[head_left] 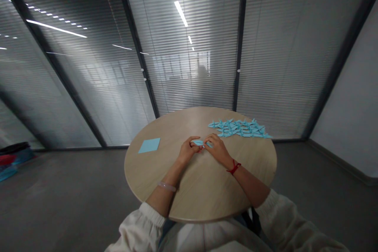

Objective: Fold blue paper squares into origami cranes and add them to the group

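Observation:
A small folded piece of light blue paper (199,142) lies between my two hands over the middle of a round wooden table (165,189). My left hand (188,150) pinches its left end and my right hand (217,147) pinches its right end. A clear bracelet sits on my left wrist and a red string on my right wrist. Beyond my right hand, several folded blue paper cranes (239,128) lie spread in a cluster on the table's far right. A flat blue square sheet (149,145) rests on the table's left side.
Glass partitions with closed blinds (189,47) stand just behind the table. Grey floor surrounds the table. Colourful bags or mats (13,157) lie on the floor at the far left. A white wall (354,118) runs along the right.

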The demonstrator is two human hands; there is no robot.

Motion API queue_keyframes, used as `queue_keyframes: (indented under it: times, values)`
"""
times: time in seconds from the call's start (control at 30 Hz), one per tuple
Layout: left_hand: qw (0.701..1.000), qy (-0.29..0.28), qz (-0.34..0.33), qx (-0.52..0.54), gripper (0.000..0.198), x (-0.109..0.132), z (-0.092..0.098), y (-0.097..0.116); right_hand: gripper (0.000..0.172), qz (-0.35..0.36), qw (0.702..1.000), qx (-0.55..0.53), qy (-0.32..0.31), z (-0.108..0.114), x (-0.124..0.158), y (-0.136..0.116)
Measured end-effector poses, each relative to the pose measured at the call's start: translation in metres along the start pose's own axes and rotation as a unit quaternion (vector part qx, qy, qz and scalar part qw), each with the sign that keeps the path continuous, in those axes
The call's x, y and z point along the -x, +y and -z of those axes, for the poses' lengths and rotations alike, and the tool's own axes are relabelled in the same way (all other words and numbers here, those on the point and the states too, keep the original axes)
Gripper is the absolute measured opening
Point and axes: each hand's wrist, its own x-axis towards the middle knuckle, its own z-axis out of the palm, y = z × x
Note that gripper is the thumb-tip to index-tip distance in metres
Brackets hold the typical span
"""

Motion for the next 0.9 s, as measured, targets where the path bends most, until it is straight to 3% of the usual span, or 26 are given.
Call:
queue_keyframes:
  times: [0.53,0.9]
  values:
    - [0.991,0.040,0.072,0.103,0.043,0.0029,0.0005,0.0005,0.011,0.088,0.990,0.105,-0.040,0.0062,0.0021,-0.0047]
    - [0.993,0.002,0.075,0.092,0.045,0.0044,0.0026,0.0005,0.009,0.058,0.989,0.118,-0.064,0.0048,0.0043,0.0022]
